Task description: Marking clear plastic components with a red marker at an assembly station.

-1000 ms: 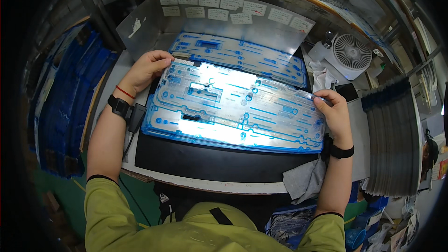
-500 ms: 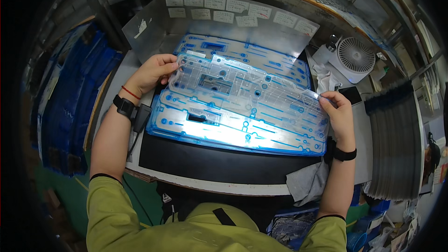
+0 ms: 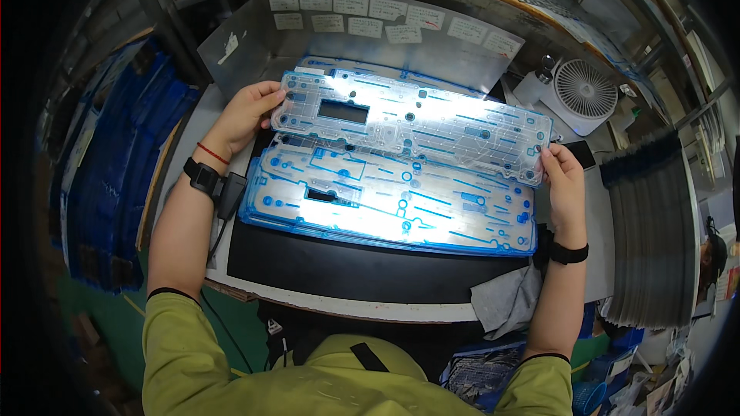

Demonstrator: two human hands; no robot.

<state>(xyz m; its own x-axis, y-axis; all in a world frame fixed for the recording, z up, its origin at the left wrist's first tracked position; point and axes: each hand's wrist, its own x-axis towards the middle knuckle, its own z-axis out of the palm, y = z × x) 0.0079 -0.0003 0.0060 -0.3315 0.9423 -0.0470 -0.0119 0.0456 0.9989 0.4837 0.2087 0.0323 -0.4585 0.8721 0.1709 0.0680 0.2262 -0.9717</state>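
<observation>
A long clear plastic sheet [image 3: 447, 125] with blue lines, small dots and a rectangular cutout is held up between my two hands. My left hand [image 3: 248, 112] pinches its left end between thumb and fingers. At the right end, the fingers of my right hand [image 3: 565, 183] close on the lower corner. Under and in front of the sheet lies a stack of similar blue-marked sheets [image 3: 439, 219], its top one catching bright light. A second stack [image 3: 401, 75] lies behind, mostly hidden by the held sheet.
A black mat [image 3: 347, 266] lies along the table's front, with a grey cloth [image 3: 505, 299] at its right. A white fan [image 3: 584, 96] stands at back right. A metal panel [image 3: 254, 50] with paper labels rises behind. Blue stacks [image 3: 123, 177] stand left, dark stacked sheets [image 3: 651, 239] right.
Both hands have kept hold of the sheet. It has tilted up toward me, its cutout now showing dark, and its right end has come away from the near stack.
</observation>
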